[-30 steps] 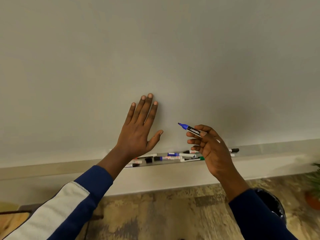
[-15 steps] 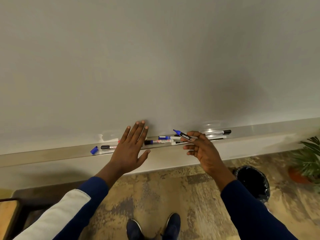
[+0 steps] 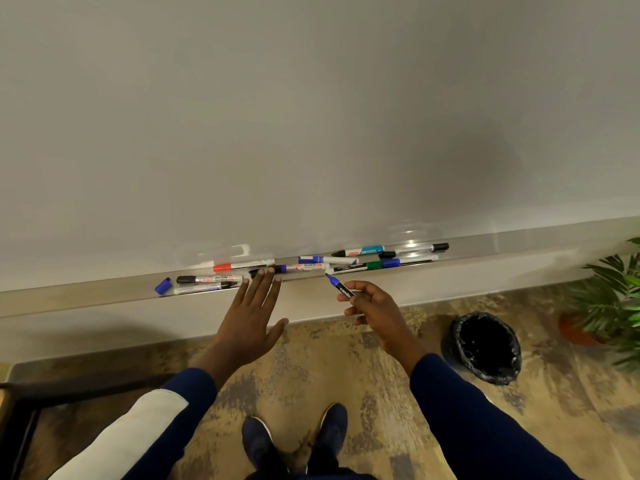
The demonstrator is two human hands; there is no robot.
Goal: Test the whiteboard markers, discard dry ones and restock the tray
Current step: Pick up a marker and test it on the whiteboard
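Note:
My right hand [image 3: 375, 310] pinches an uncapped blue marker [image 3: 338, 286], its tip pointing up-left just below the metal tray [image 3: 104, 292]. My left hand [image 3: 251, 311] is flat with straight fingers, fingertips at the tray's front edge over the markers. Several markers lie in the tray, among them a red-capped one [image 3: 242, 266], a black-capped one [image 3: 207, 279], a green one [image 3: 360, 266] and a teal one [image 3: 360, 251]. A loose blue cap [image 3: 162, 285] lies at the tray's left end. The whiteboard [image 3: 311, 116] above is blank.
A black bin [image 3: 485, 348] lined with a bag stands on the floor to the right, below the tray. A potted plant [image 3: 609, 296] is at the far right. A dark furniture frame [image 3: 24, 403] is at the lower left. My shoes [image 3: 294, 441] are on the patterned floor.
Both hands have come down from the board face to tray level, and the view has tilted down. The right hand still holds the blue marker; the bin and floor now show.

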